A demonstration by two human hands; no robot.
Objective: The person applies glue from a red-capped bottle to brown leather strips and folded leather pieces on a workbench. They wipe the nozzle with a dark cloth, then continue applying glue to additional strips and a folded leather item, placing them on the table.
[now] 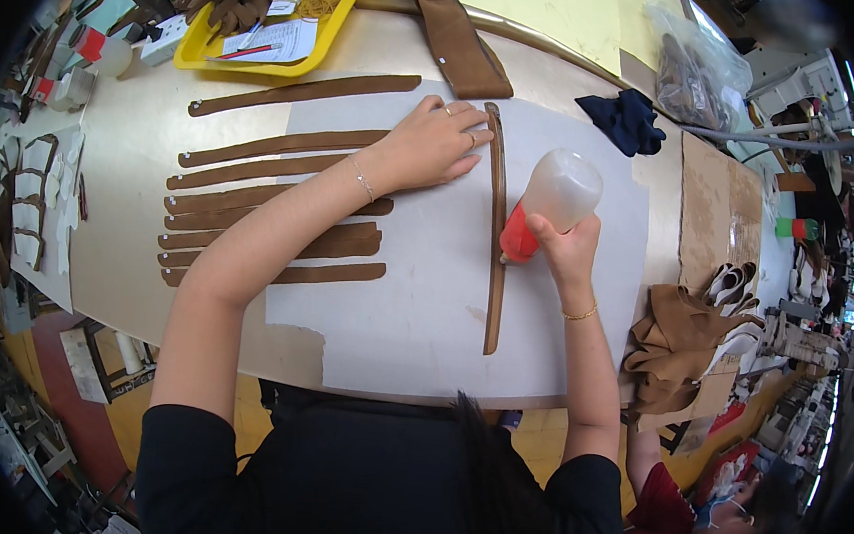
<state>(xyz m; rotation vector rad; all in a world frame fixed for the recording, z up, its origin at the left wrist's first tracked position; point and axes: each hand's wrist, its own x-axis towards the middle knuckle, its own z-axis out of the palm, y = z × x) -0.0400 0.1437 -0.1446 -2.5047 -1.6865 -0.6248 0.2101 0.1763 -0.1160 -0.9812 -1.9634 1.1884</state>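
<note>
A long narrow brown strip lies upright across the pale sheet in front of me. My left hand reaches over to its far end, fingers stretched out and resting at the strip's top. In my right hand is a translucent squeeze bottle with a red cap, tipped so its nozzle meets the strip about two thirds of the way down. Several more brown strips lie side by side on the left, partly hidden under my left forearm. A wider brown piece sits beyond my fingers.
At the far left stands a yellow tray with brown scraps, rubber bands, paper and a pen. A dark cloth and a plastic bag lie at the far right. Brown pieces pile up on cardboard. Another person is at lower right.
</note>
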